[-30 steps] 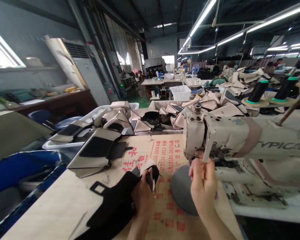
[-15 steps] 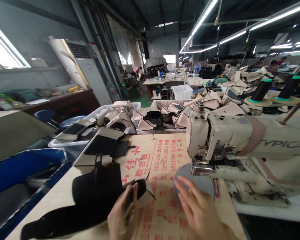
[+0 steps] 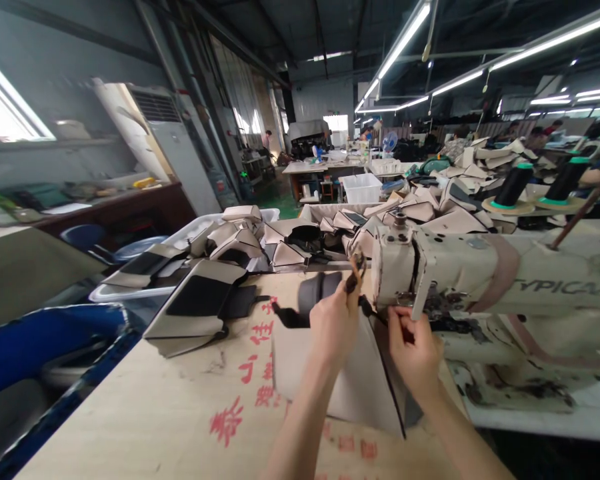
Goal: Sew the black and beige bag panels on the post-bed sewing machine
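A beige sewn piece [image 3: 353,387] with black edging lies on the plywood table top, tilted toward the sewing machine head [image 3: 397,267]. My left hand [image 3: 334,320] is closed at its far edge, with a small dark, brownish bit at the fingertips that is too blurred to name. Beside that hand a black band [image 3: 310,293] of the piece curls up. My right hand [image 3: 415,347] pinches the black edging on the right side, close under the machine's needle area. Its fingertips partly hide what they hold.
Another beige-and-black piece [image 3: 200,300] lies at the table's left. A blue-lined bin [image 3: 95,333] stands beyond the left edge. Behind are white tubs [image 3: 153,293] heaped with similar pieces. Black thread spools [image 3: 514,187] stand over the machine at right.
The piece has been brought from the left to beside the machine and turned, beige side up. Both hands have moved forward; my right hand has left the grey surface and now pinches the edging.
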### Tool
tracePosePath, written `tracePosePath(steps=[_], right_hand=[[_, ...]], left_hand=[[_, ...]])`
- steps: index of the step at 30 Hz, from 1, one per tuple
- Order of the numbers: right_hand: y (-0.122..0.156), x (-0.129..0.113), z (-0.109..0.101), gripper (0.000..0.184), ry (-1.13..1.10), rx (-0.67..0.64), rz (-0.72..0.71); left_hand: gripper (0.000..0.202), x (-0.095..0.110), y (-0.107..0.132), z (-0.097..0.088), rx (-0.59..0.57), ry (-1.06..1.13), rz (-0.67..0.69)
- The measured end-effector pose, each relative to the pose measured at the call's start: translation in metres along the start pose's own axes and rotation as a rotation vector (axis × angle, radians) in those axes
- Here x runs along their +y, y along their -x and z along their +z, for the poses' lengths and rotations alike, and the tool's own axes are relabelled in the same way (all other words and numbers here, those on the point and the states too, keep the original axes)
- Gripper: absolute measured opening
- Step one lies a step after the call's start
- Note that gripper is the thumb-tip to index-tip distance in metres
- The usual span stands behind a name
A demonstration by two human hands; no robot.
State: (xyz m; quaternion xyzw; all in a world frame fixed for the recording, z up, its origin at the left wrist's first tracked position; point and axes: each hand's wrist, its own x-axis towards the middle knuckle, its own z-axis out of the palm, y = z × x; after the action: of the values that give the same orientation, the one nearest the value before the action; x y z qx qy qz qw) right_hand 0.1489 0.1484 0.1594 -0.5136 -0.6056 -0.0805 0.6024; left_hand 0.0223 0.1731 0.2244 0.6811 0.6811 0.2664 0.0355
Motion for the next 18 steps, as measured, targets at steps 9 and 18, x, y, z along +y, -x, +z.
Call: tracePosePath(steps=[9, 18], right_hand=[[0.054, 0.009, -0.023, 0.015, -0.134, -0.418, -0.043], [0.071, -0.032, -0.074, 0.02, -0.301, -0.489, -0.465]], left_hand=[[0.045, -0.041, 0.031, 0.006, -0.338, 0.08, 0.053], [0.038, -0.086, 0.139, 0.01, -0.336, 0.24, 0.341]])
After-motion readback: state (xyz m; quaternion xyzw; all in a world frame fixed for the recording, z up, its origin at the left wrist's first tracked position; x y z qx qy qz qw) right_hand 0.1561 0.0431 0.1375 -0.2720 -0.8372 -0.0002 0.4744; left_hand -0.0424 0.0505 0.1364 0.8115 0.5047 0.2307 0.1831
